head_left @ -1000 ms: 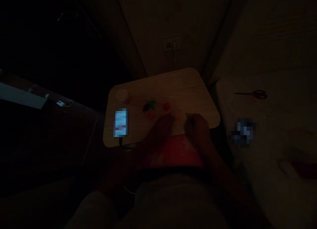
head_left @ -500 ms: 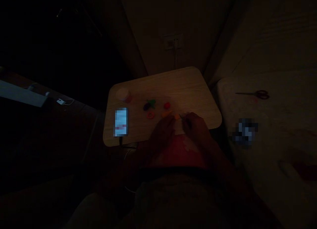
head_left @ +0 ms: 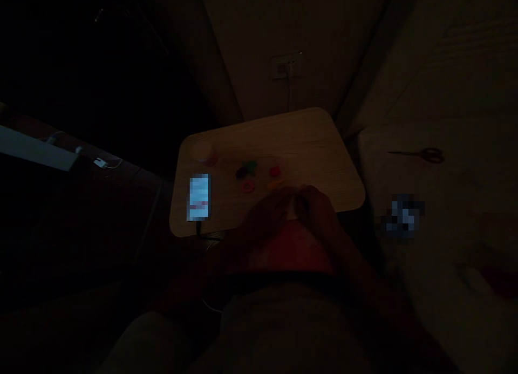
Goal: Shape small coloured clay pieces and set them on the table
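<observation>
The scene is very dark. At the near edge of the small wooden table [head_left: 307,142], my left hand [head_left: 277,204] and my right hand [head_left: 318,204] meet fingertip to fingertip. Both have their fingers bent and drawn together; whatever lies between them is hidden. Just beyond my left fingers is a yellow-orange piece [head_left: 275,185], partly covered. Farther back sit a small red lump [head_left: 274,171], an orange-red ring [head_left: 248,187], a green piece [head_left: 250,167] and a dark purple lump [head_left: 242,173]. They look like modelling clay, though the dimness blurs them.
A lidded tub [head_left: 201,151] and a lit phone [head_left: 198,197] with a cable are on the table's left side. Scissors [head_left: 423,155] and a blurred-out object [head_left: 402,217] lie on the pale surface at right. A wall socket [head_left: 286,66] is behind the table.
My hands have come closer together, and the small orange-yellow piece that showed between them is now out of sight. The view has shifted slightly.
</observation>
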### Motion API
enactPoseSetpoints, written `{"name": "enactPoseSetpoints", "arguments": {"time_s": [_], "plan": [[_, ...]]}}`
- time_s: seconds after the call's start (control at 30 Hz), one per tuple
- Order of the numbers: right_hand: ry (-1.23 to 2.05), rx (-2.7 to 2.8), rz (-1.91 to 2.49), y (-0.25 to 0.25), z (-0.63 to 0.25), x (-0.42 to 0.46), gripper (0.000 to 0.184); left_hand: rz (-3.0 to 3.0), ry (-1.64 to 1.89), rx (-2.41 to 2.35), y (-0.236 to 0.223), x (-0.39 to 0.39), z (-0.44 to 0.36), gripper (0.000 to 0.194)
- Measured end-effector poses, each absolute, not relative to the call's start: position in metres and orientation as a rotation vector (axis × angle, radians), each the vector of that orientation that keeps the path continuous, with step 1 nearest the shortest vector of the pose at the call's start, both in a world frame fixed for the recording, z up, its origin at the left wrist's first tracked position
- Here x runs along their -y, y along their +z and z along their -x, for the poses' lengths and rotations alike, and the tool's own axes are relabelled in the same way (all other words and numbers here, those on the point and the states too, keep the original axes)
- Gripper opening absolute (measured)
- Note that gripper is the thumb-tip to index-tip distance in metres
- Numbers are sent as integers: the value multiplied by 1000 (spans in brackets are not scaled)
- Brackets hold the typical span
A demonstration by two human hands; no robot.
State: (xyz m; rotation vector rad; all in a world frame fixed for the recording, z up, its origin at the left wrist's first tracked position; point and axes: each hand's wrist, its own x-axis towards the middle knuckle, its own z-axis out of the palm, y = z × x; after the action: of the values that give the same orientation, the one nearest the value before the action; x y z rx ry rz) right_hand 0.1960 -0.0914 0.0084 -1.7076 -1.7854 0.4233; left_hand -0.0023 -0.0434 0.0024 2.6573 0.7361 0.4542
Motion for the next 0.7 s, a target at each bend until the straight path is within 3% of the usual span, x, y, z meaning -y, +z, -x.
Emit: {"name": "enactPoseSetpoints", "arguments": {"time_s": [0.37,0.7], "plan": [[569,1699,1591,5,-203,87,17,-2621,437,-687,-2,39,7,61],[461,1725,1681,10,-213,90,10,-2638,489,-671,3,38,8,66]]}}
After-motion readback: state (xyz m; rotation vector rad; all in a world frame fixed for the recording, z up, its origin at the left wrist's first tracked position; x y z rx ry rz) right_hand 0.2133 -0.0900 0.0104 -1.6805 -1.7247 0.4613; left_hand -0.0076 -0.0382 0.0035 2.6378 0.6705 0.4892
